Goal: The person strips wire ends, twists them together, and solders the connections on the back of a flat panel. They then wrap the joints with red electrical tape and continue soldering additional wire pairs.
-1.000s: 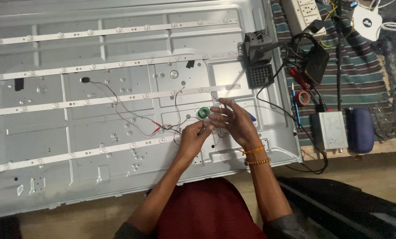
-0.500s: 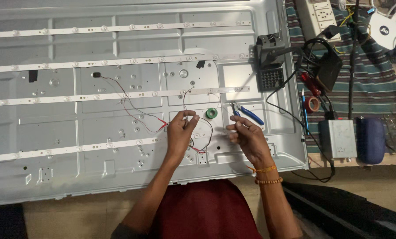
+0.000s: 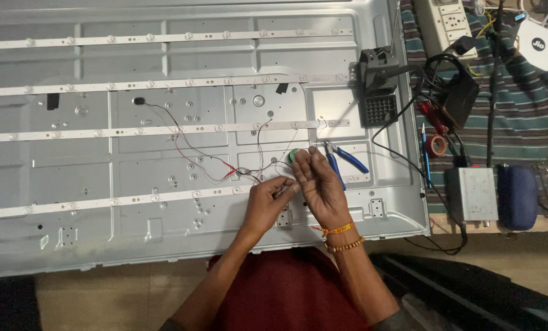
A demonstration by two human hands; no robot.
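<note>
A large grey metal back panel [image 3: 163,184] carries several white light strips [image 3: 163,130]. Thin red and black wires [image 3: 191,150] run across its middle. My left hand [image 3: 266,202] pinches the wire ends at its fingertips. Pressed against it, my right hand [image 3: 318,184] meets those fingers with its thumb and wears orange and beaded wristbands. The right fingertips partly cover a small green round thing [image 3: 293,155] lying on the panel. Blue-handled pliers [image 3: 347,159] lie just right of my right hand.
A black plastic block [image 3: 379,92] sits at the panel's right edge. On the striped cloth [image 3: 531,122] to the right are a red tape roll [image 3: 435,146], a grey metal box [image 3: 472,195], a dark blue pouch [image 3: 517,196], a white power strip [image 3: 449,24] and black cables [image 3: 409,165].
My hands were joined a second ago, moved apart onto the panel half a second ago, and now meet again over the wires. The view has shifted slightly.
</note>
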